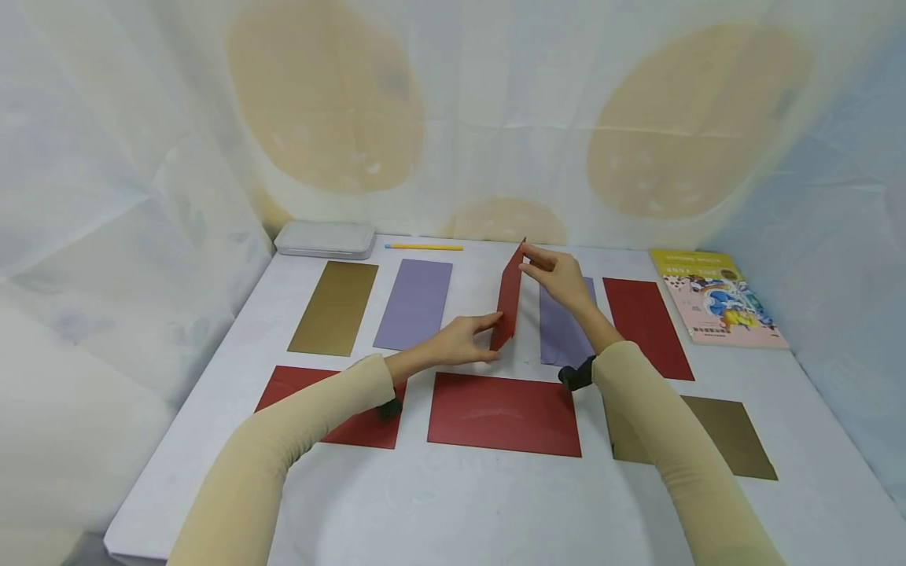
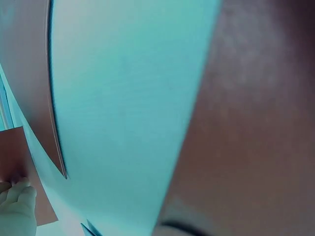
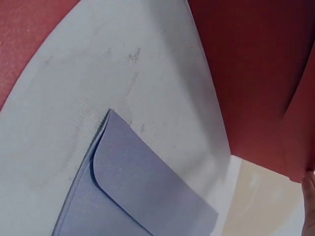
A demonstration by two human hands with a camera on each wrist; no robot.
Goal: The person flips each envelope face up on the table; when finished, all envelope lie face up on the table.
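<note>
The person holds a red envelope point(image 1: 509, 297) on edge above the desk point(image 1: 425, 503), roughly over the middle of the back row of envelopes. The left hand point(image 1: 463, 340) grasps its near lower corner between thumb and fingers; the right hand point(image 1: 559, 277) pinches the far upper corner. Just right of the red envelope lies a purple envelope point(image 1: 562, 326), partly hidden under the right hand; another purple envelope point(image 1: 414, 303) lies to its left.

The likely trouble: with the grip only on two corners, the thin paper could bend or slip loose and drop crooked, overlapping the purple envelope beside it. A sleeve could also drag across the large red envelope point(image 1: 504, 413) in front of it and push it out of line
</note>
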